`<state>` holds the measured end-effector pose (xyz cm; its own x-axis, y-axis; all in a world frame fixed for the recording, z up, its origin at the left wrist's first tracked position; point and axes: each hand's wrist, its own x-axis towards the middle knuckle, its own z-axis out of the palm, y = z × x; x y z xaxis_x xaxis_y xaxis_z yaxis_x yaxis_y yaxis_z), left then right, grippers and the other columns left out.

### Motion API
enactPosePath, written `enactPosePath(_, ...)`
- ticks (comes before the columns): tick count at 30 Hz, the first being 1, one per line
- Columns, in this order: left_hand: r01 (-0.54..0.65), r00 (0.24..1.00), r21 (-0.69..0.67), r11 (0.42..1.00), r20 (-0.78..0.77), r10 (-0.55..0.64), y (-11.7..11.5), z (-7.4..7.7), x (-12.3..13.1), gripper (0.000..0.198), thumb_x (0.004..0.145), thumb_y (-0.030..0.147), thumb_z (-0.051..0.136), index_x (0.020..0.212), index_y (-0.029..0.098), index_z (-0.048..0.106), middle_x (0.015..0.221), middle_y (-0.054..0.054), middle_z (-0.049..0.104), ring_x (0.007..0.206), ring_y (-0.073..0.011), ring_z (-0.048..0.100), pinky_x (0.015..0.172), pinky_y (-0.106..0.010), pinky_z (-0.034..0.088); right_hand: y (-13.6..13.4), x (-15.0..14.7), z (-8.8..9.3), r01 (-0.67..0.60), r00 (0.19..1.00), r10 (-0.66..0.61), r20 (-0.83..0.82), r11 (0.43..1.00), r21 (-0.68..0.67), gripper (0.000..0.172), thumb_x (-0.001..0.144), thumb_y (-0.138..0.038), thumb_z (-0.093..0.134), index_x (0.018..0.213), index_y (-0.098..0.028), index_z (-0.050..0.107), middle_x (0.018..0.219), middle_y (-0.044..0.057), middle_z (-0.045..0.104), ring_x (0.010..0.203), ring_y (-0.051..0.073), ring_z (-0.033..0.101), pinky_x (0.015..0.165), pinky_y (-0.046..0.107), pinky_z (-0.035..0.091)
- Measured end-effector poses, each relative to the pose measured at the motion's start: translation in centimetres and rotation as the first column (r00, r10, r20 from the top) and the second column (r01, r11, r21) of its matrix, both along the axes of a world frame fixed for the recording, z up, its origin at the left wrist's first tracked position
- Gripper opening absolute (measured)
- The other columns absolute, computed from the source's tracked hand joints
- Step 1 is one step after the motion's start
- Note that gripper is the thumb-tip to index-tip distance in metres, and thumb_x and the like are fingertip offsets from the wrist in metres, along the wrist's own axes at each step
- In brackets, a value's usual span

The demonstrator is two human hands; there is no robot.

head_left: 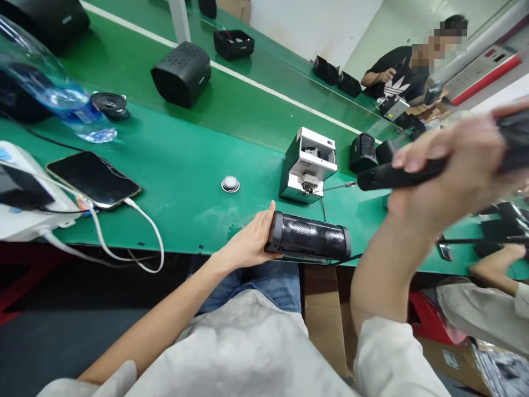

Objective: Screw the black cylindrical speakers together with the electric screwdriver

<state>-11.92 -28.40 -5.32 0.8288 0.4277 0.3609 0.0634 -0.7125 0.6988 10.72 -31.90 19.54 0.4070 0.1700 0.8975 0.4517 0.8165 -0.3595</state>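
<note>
At the front edge of the table, my left hand (253, 236) is closed on the left end of a black speaker (312, 236) with perforated sides, which lies lengthwise there. My right hand (450, 165), blurred by motion, wraps round a black electric screwdriver (378, 177) held nearly level. Its thin bit points left at the front outlet of a white and black screw feeder (303, 165); whether the tip touches a screw is too small to tell. A small round silver-rimmed part (230, 184) lies on the green table (185, 160), left of the feeder.
Left are a phone (95, 177) with a white cable, a white power strip (25, 193), a plastic bottle (74, 105) and a round driver (111, 105). A speaker (182, 73) stands on the green conveyor belt (256, 105). Co-workers sit opposite and at right. A cardboard box (324, 317) is below.
</note>
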Motion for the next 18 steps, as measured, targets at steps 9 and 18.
enactPosePath(9,-0.026,0.999,0.027,0.999,-0.034,0.027,0.0,0.0,0.1,0.163,0.079,0.032,0.101,0.173,0.019,-0.032,0.163,-0.036,0.043,0.153,-0.0549,0.048,0.121,-0.074,0.05,5.8,2.1,-4.2,0.144,0.989,-0.137,0.049,0.971,-0.193,0.022,0.101,-0.034,0.081,0.101,-0.033,0.059,0.063,-0.007,0.044,0.045,0.018,0.041,0.042,0.037,0.037)
enactPosePath(18,-0.012,1.0,0.028,1.0,-0.014,0.013,0.2,-0.1,0.2,0.16,0.081,0.035,0.099,0.174,0.02,-0.03,0.163,-0.035,0.042,0.151,-0.054,0.049,0.12,-0.075,0.05,4.5,2.0,-3.4,0.11,0.99,-0.139,-0.037,0.894,-0.435,0.03,0.097,-0.042,0.079,0.103,-0.032,0.052,0.073,-0.004,0.044,0.056,0.023,0.054,0.048,0.04,0.046)
